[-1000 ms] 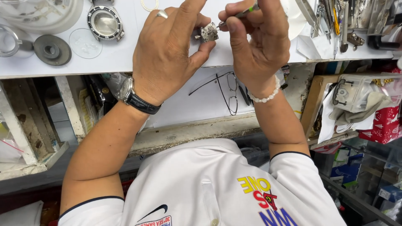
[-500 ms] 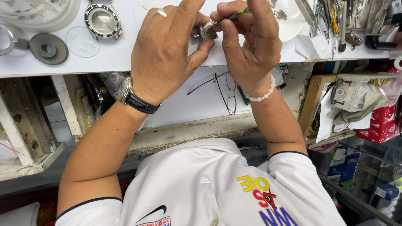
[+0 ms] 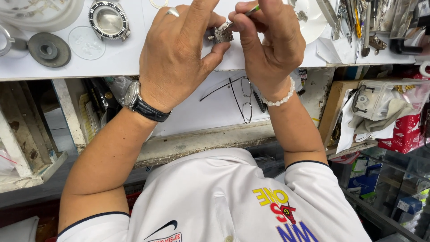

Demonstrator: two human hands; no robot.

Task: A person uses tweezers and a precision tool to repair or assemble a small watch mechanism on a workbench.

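Left hand (image 3: 179, 58) was pinching the small watch movement (image 3: 221, 34) over the white counter (image 3: 112, 58) while right hand (image 3: 268, 45), grip clamped on a thin green-handled tool (image 3: 251, 10), poked it; looked like fiddly mid-repair work needing steady aim.

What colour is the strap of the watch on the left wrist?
Black, on the wrist watch with a silver case; head view shows it.

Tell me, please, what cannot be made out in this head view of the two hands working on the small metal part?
- Small metal part: mostly covered by the left hand; too small for detail.
- Thin tool in the right hand: tip hidden by fingers, top cut off by the frame edge.
- Watch case: top rim cut by the frame edge.
- Tools at upper right: cluttered, overlapping.
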